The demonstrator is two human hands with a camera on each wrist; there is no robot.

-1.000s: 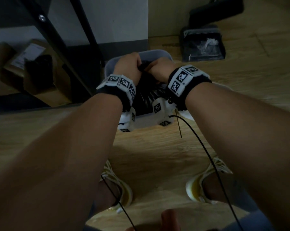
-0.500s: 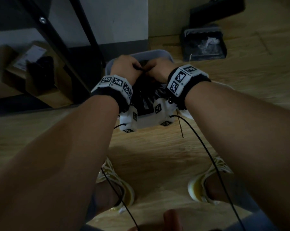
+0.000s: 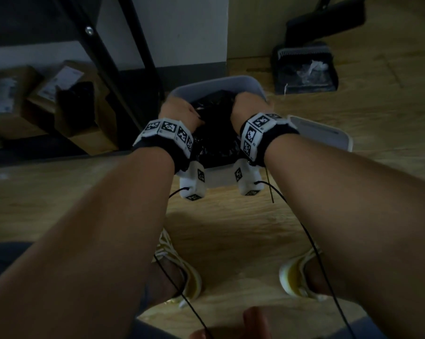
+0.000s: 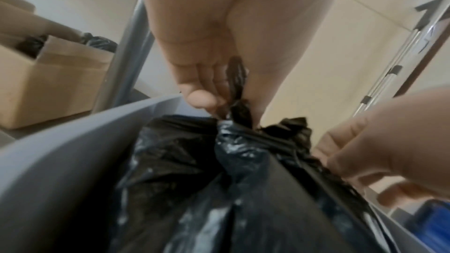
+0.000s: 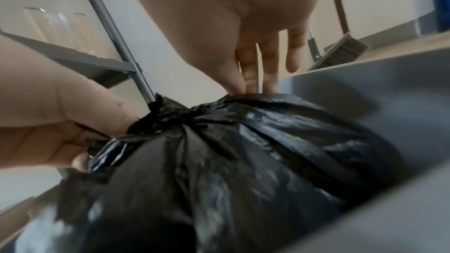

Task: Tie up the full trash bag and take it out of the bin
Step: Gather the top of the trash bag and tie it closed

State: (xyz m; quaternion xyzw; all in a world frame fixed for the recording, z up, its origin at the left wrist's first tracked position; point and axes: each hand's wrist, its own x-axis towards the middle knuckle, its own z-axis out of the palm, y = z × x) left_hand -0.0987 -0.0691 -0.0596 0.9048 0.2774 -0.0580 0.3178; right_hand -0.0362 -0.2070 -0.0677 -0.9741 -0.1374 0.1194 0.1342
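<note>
A black trash bag [image 3: 213, 128] fills the grey bin [image 3: 218, 81] on the wooden floor. Its top is gathered into a knot [image 4: 233, 120]. My left hand [image 3: 179, 111] is at the bin's left side and pinches a twisted black end of the bag [image 4: 235, 82] between thumb and fingers just above the knot. My right hand [image 3: 245, 106] is at the bin's right side. In the right wrist view its fingertips [image 5: 248, 84] meet at the bag's top edge. In the left wrist view a taut strand [image 4: 287, 145] runs from the knot into that hand.
A white lid [image 3: 323, 135] lies on the floor right of the bin. A dark dustpan with brush [image 3: 304, 72] stands behind it. Black shelf legs [image 3: 143, 57] and cardboard boxes [image 3: 35, 99] are at the left. My feet [image 3: 182, 272] stand before the bin.
The hands were together over the middle of the bag. They have since drawn apart to the left and right sides of the bin, each still holding bag plastic.
</note>
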